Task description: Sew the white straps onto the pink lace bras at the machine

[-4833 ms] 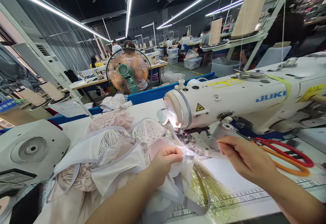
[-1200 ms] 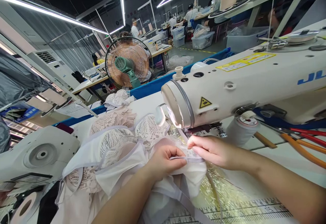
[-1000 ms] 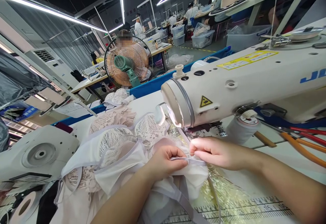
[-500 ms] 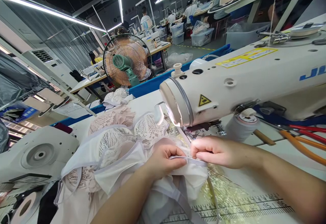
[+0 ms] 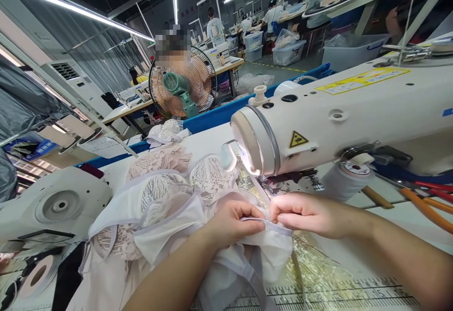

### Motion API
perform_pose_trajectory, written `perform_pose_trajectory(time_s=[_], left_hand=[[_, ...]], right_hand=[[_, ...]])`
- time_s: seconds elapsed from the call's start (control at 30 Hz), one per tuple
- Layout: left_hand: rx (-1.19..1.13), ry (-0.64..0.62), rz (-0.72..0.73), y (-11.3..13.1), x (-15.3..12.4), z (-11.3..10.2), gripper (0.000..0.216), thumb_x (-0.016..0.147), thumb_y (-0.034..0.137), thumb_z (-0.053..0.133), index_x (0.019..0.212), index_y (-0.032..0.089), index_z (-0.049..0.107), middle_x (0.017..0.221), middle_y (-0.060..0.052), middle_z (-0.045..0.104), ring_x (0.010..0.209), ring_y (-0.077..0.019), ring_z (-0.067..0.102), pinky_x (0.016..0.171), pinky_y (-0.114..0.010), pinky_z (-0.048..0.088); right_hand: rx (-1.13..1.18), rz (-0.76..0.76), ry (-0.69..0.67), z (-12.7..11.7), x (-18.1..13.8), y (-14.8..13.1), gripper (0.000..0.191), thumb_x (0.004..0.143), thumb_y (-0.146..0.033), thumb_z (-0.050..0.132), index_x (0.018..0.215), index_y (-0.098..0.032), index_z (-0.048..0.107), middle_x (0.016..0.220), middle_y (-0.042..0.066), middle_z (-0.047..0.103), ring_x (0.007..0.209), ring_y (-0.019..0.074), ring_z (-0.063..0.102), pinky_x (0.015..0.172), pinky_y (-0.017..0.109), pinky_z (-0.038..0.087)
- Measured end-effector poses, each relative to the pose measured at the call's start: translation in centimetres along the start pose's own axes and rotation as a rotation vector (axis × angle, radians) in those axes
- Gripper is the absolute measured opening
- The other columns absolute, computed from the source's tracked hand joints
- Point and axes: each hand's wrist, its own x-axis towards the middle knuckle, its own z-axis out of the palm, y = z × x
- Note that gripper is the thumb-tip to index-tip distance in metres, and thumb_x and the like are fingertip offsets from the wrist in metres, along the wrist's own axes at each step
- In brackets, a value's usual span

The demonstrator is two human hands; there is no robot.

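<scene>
My left hand is closed, pinching a narrow pale strap along the edge of a white lace garment. My right hand pinches the same strap a little to the right, just in front of the needle area of the white sewing machine. The two hands almost touch. More lace cups of the garment pile up to the left of the machine head. The needle itself is hidden behind my fingers.
Red and orange scissors lie at the right behind a thread spool. A ruler strip runs along the table's front edge. A second machine stands at the left, a fan behind. People work at far tables.
My right hand has come from the open table in to the strap and pinched it beside my left hand. In the last second both hands hold nearly still; the view shifted slightly.
</scene>
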Motion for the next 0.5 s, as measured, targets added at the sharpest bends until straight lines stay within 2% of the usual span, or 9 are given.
perform_pose_trajectory(time_s=[0.3,0.5], left_hand=[[-0.036,-0.014,0.022,-0.53,0.08,0.02,0.019,0.061,0.030,0.067,0.067,0.012,0.067,0.060,0.000,0.056,0.053,-0.0076,0.044,0.050,-0.019,0.032],[-0.108,-0.020,0.003,-0.67,0.14,0.07,0.020,0.059,0.031,0.069,0.068,0.012,0.067,0.061,0.000,0.057,0.054,-0.0080,0.045,0.051,-0.020,0.033]], right_hand=[[0.102,0.049,-0.034,0.21,0.11,0.21,0.019,0.085,-0.032,0.042,0.082,-0.018,0.054,0.063,-0.003,0.040,0.056,0.0101,0.037,0.051,0.022,0.032],[0.172,0.093,-0.011,0.41,0.22,0.15,0.023,0.082,-0.039,0.045,0.078,-0.018,0.053,0.062,-0.003,0.038,0.055,0.0106,0.036,0.051,0.023,0.030]])
